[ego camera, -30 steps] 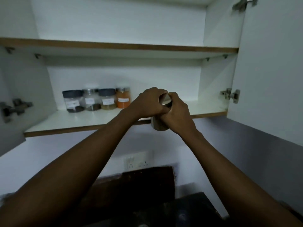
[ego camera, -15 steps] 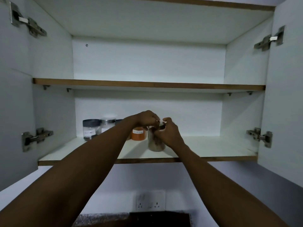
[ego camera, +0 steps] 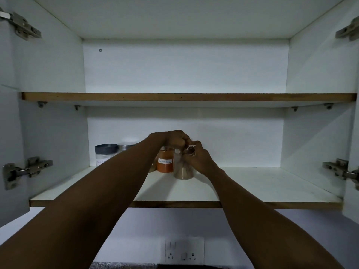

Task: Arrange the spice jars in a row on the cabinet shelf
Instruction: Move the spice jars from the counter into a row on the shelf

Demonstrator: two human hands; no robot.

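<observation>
Both hands, left (ego camera: pixel 177 139) and right (ego camera: pixel 200 159), are closing around a brown-filled jar (ego camera: pixel 184 170) standing just right of the orange jar (ego camera: pixel 165 162) on the lower shelf (ego camera: pixel 252 187).

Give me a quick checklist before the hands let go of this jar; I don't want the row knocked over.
1. Jar base on the lower shelf: looks ok.
2. Jar beside the orange jar, continuing the row: ok.
3. Gap between those two jars: cannot tell, they look very close.
4. Left hand and right hand both at the jar's top: ok.
5. Lid tight: cannot tell, hidden by fingers.
6. Free shelf to the right for more jars: ok.
</observation>
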